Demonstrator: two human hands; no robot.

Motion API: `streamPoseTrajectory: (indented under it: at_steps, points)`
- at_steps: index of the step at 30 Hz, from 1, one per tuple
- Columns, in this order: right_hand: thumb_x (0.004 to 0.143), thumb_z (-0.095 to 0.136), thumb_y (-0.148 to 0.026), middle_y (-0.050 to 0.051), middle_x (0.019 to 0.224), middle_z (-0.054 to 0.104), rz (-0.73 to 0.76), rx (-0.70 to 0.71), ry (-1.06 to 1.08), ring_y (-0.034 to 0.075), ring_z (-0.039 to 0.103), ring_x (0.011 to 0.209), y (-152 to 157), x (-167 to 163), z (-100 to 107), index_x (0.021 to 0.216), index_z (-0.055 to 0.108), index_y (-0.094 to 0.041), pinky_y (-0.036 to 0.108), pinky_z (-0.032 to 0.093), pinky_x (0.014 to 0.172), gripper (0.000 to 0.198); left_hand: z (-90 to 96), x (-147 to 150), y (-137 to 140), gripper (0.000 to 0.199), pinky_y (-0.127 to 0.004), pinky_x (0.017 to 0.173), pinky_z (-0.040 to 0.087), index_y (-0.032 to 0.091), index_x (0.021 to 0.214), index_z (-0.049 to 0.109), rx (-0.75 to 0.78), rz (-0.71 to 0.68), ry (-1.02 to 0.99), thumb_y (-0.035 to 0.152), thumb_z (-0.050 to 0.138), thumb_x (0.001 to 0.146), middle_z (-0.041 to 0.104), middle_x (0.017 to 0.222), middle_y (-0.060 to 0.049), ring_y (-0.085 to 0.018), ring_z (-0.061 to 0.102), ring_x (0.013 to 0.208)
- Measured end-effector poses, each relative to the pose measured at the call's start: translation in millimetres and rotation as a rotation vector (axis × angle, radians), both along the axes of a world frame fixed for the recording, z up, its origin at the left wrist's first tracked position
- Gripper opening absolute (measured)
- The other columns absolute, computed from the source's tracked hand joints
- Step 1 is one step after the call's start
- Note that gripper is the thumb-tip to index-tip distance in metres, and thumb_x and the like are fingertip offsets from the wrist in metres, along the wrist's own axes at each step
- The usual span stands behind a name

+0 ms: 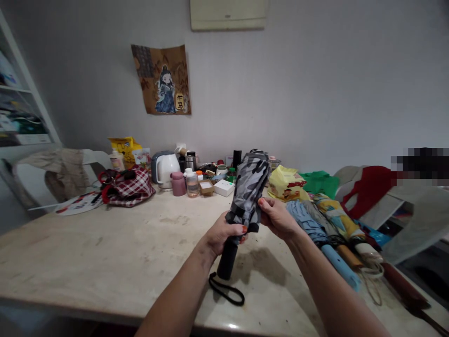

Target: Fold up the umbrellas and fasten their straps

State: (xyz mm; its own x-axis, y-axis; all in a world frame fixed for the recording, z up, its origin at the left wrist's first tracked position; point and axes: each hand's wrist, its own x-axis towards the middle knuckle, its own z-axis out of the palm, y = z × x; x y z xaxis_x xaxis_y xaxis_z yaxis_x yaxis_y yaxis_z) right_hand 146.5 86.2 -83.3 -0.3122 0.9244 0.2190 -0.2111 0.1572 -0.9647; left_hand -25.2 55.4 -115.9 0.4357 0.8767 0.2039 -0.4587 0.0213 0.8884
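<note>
A folded umbrella (pixel 249 185) with a grey and black camouflage canopy is held tilted above the table, its top leaning away to the right. My left hand (pixel 224 234) is closed around its lower end, just above the black handle (pixel 228 261). From that handle a black wrist strap (pixel 228 296) hangs in a loop. My right hand (pixel 278 216) pinches the canopy's right edge between thumb and fingers. The far side of the umbrella and some of my fingertips are hidden.
Several folded umbrellas (pixel 307 222) lie on the right of the table (pixel 105 252). Along the back stand a kettle (pixel 169 169), a pink cup (pixel 178 183), jars, small boxes and a yellow bag (pixel 286 182). A checked cloth bag (pixel 130 188) sits at the left.
</note>
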Motion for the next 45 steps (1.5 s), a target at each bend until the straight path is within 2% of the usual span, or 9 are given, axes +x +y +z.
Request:
streamPoseTrajectory:
  at_steps: [2, 8, 16, 19, 22, 26, 36, 42, 45]
  points:
    - [0.062, 0.083, -0.051, -0.009, 0.047, 0.034, 0.035, 0.013, -0.016, 0.003, 0.024, 0.041, 4, 8, -1, 0.064, 0.048, -0.017, 0.019, 0.014, 0.041, 0.049, 1.5, -4, 1, 0.034, -0.021, 0.045, 0.032, 0.013, 0.077, 0.057, -0.006, 0.029, -0.018, 0.023, 0.078, 0.052, 0.054, 0.062, 0.002, -0.006, 0.046, 0.045]
    - [0.072, 0.076, -0.047, -0.004, 0.053, 0.047, 0.002, 0.114, -0.141, 0.005, 0.029, 0.045, 9, 12, -6, 0.072, 0.060, -0.014, 0.021, 0.016, 0.044, 0.037, 8.2, -10, 1, 0.033, -0.021, 0.044, 0.031, 0.014, 0.072, 0.054, 0.011, 0.143, -0.004, 0.023, 0.077, 0.050, 0.052, 0.057, 0.003, -0.006, 0.045, 0.044]
    - [0.059, 0.074, -0.041, -0.005, 0.046, 0.040, -0.096, -0.011, -0.021, 0.005, 0.023, 0.041, 19, -5, -19, 0.061, 0.058, -0.016, 0.024, 0.011, 0.044, 0.030, 18.5, -11, -2, 0.041, -0.021, 0.043, 0.036, 0.018, 0.085, 0.049, 0.058, 0.445, 0.016, 0.019, 0.074, 0.052, 0.055, 0.059, 0.007, -0.007, 0.047, 0.044]
    - [0.074, 0.065, -0.046, -0.004, 0.051, 0.039, -0.170, 0.228, -0.186, 0.008, 0.028, 0.046, -1, -10, -12, 0.064, 0.056, -0.017, 0.024, 0.018, 0.046, 0.032, 17.6, -6, 1, 0.032, -0.021, 0.045, 0.037, 0.018, 0.079, 0.049, 0.061, 0.564, 0.120, 0.019, 0.069, 0.054, 0.052, 0.058, 0.007, -0.007, 0.046, 0.046]
    - [0.087, 0.050, -0.040, -0.003, 0.055, 0.042, -0.259, 0.499, -0.441, 0.010, 0.036, 0.051, -23, -16, -4, 0.063, 0.050, -0.018, 0.025, 0.026, 0.050, 0.033, 15.3, 1, 2, 0.025, -0.021, 0.047, 0.037, 0.017, 0.079, 0.051, 0.093, 0.708, 0.266, 0.017, 0.064, 0.057, 0.052, 0.060, 0.006, -0.008, 0.046, 0.050]
    - [0.091, 0.044, -0.034, -0.003, 0.055, 0.039, -0.333, 0.699, -0.568, 0.010, 0.034, 0.052, -35, -24, -3, 0.061, 0.042, -0.019, 0.024, 0.026, 0.051, 0.034, 11.9, 10, -2, 0.031, -0.022, 0.053, 0.041, 0.018, 0.087, 0.052, 0.161, 0.844, 0.530, 0.012, 0.065, 0.059, 0.057, 0.068, 0.003, -0.011, 0.052, 0.057]
    - [0.093, 0.036, -0.038, -0.002, 0.057, 0.043, -0.300, 0.607, -0.600, 0.012, 0.040, 0.053, -35, -31, -12, 0.066, 0.043, -0.020, 0.024, 0.029, 0.051, 0.033, 10.2, 17, -9, 0.041, -0.025, 0.063, 0.043, 0.021, 0.106, 0.049, 0.285, 1.012, 0.783, 0.019, 0.069, 0.070, 0.070, 0.085, -0.005, -0.020, 0.066, 0.074]
    - [0.093, 0.035, -0.035, -0.002, 0.057, 0.045, -0.342, 0.592, -0.652, 0.013, 0.041, 0.053, -35, -33, -12, 0.066, 0.041, -0.021, 0.025, 0.030, 0.053, 0.031, 0.0, 19, -8, 0.045, -0.030, 0.070, 0.047, 0.019, 0.117, 0.043, 0.395, 1.025, 0.908, 0.019, 0.062, 0.076, 0.070, 0.097, -0.010, -0.025, 0.068, 0.087]
    - [0.094, 0.033, -0.029, 0.001, 0.061, 0.051, -0.390, 0.612, -0.785, 0.014, 0.046, 0.055, -40, -37, -12, 0.071, 0.043, -0.021, 0.026, 0.030, 0.055, 0.026, -6.8, 21, -10, 0.049, -0.035, 0.079, 0.049, 0.015, 0.128, 0.038, 0.506, 1.066, 0.959, 0.021, 0.055, 0.082, 0.066, 0.111, -0.016, -0.029, 0.066, 0.100]
